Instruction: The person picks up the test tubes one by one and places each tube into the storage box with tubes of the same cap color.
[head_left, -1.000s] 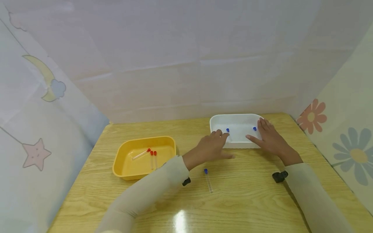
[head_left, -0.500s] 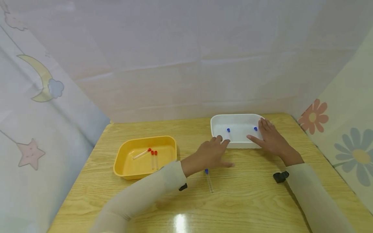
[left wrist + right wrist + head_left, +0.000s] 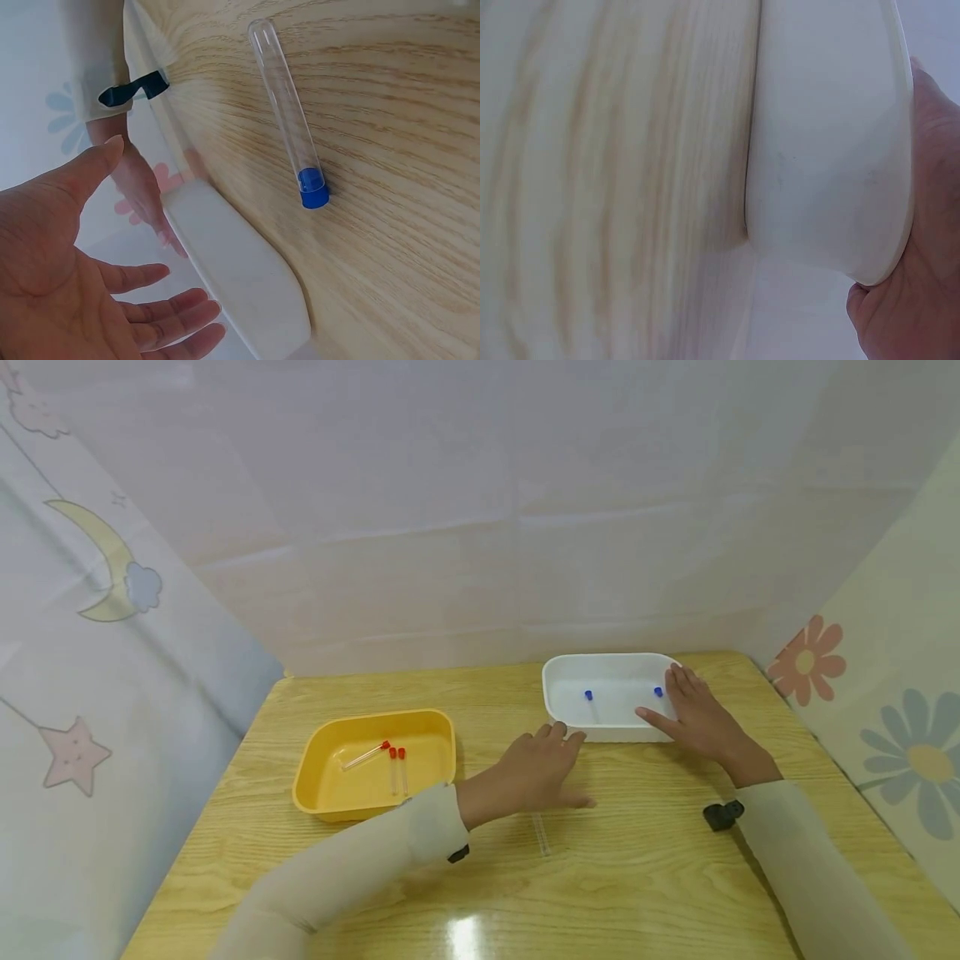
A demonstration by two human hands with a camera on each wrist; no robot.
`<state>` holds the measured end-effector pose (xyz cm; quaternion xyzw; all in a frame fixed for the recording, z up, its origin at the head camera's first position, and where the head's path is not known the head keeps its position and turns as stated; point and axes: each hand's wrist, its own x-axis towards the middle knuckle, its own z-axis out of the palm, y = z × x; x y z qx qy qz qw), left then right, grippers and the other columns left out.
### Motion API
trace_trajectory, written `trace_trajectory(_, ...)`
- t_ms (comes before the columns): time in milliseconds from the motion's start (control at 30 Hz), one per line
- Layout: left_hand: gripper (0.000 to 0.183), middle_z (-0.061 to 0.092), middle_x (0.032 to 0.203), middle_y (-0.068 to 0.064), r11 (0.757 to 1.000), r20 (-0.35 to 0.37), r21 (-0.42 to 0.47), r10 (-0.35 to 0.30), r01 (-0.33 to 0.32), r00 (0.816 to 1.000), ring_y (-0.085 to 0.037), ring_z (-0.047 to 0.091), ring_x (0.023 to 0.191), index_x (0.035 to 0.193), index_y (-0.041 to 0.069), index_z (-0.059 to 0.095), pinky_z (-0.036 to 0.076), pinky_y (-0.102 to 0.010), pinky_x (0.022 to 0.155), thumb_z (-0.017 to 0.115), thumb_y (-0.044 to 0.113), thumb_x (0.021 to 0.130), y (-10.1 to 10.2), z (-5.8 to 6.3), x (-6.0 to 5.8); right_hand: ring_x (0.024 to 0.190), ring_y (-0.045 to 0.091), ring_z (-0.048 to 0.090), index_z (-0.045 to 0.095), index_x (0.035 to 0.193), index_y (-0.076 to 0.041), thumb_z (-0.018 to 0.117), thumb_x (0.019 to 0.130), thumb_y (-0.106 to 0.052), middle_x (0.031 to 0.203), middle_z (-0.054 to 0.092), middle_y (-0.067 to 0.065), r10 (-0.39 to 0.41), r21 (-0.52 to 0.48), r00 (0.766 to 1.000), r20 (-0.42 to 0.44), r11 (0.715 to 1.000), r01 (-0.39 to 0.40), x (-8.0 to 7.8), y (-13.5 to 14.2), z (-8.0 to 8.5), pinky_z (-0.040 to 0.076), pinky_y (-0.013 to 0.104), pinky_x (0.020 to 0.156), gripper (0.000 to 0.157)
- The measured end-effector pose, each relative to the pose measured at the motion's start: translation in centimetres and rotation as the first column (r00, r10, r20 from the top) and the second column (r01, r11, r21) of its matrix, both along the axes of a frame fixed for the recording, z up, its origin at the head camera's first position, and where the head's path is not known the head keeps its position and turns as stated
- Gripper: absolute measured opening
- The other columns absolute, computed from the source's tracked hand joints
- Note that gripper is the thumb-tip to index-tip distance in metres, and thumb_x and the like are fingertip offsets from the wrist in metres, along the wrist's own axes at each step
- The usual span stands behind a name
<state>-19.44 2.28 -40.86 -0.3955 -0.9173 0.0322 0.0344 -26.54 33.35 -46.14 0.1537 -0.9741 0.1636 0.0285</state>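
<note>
In the head view my left hand (image 3: 534, 768) hovers over the table in front of the white tray (image 3: 618, 735), fingers spread and nothing in them. Below it on the tabletop lies a clear test tube (image 3: 542, 837), whose blue cap the hand hides there. The left wrist view shows that tube whole, with its blue cap (image 3: 314, 196), apart from the fingers. My right hand (image 3: 697, 722) rests on the tray's right end, with straight fingers along the rim and the thumb over the front corner. Inside the tray lie two tubes with blue caps (image 3: 588, 696).
To the left stands a yellow tray (image 3: 341, 816) holding three clear test tubes with red caps (image 3: 402, 753). Behind the wooden table (image 3: 645, 877) rises a pale cloth backdrop (image 3: 420, 560), with patterned cloth on both sides.
My left hand has drawn back from the white tray, leftward and nearer to me, and now covers the loose tube's blue cap. The right hand stays on the tray.
</note>
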Motion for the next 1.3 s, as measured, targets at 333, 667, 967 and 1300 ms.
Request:
trace_trajectory(333, 0.094, 0.051, 0.116, -0.007, 1.000, -0.025, -0.017, -0.001, 0.001, 1.000, -0.018, 0.052, 0.097, 0.138, 0.007, 0.042, 0.048, -0.028, 0.064, 0.053, 0.076, 0.075, -1.0, -0.3, 0.8, 0.141, 0.039, -0.008, -0.001, 0.146, 0.009, 0.042, 0.093, -0.059, 0.154, -0.011, 0.023, -0.001, 0.008, 1.000, -0.006, 1.000, 0.001, -0.1, 0.0, -0.2, -0.005, 0.053, 0.111, 0.096)
trace_trajectory(667, 0.096, 0.051, 0.114, -0.007, 0.998, 0.010, -0.031, 0.061, -0.061, 0.998, -0.018, 0.051, 0.097, 0.138, 0.008, 0.042, 0.048, -0.032, 0.072, 0.050, 0.079, 0.073, -2.5, -1.0, 2.0, 0.141, 0.038, -0.009, -0.004, 0.146, 0.008, 0.040, 0.093, -0.060, 0.154, -0.013, 0.022, 0.004, 0.004, 1.000, 0.011, 1.000, -0.004, -0.2, 0.1, -0.3, -0.008, 0.051, 0.111, 0.096)
trace_trajectory(967, 0.103, 0.052, 0.118, -0.009, 0.996, 0.010, -0.033, 0.084, -0.083, 0.996, -0.022, 0.052, 0.105, 0.139, 0.006, 0.039, 0.048, -0.036, 0.079, 0.053, 0.081, 0.069, -3.6, -1.7, 2.4, 0.141, 0.036, -0.012, -0.004, 0.146, 0.008, 0.040, 0.094, -0.060, 0.154, -0.013, 0.021, 0.004, 0.009, 1.000, 0.009, 1.000, -0.004, -0.4, 0.3, -0.6, -0.009, 0.050, 0.111, 0.096)
trace_trajectory(1300, 0.098, 0.052, 0.111, -0.007, 0.993, -0.036, -0.026, 0.110, -0.111, 0.993, -0.022, 0.052, 0.100, 0.130, 0.007, 0.047, 0.048, -0.035, 0.076, 0.055, 0.082, 0.067, -4.3, -2.3, 4.0, 0.141, 0.037, -0.009, -0.001, 0.146, 0.010, 0.041, 0.094, -0.058, 0.153, -0.012, 0.023, 0.016, 0.008, 1.000, -0.004, 1.000, -0.016, -0.4, 0.2, -0.4, -0.008, 0.051, 0.111, 0.095)
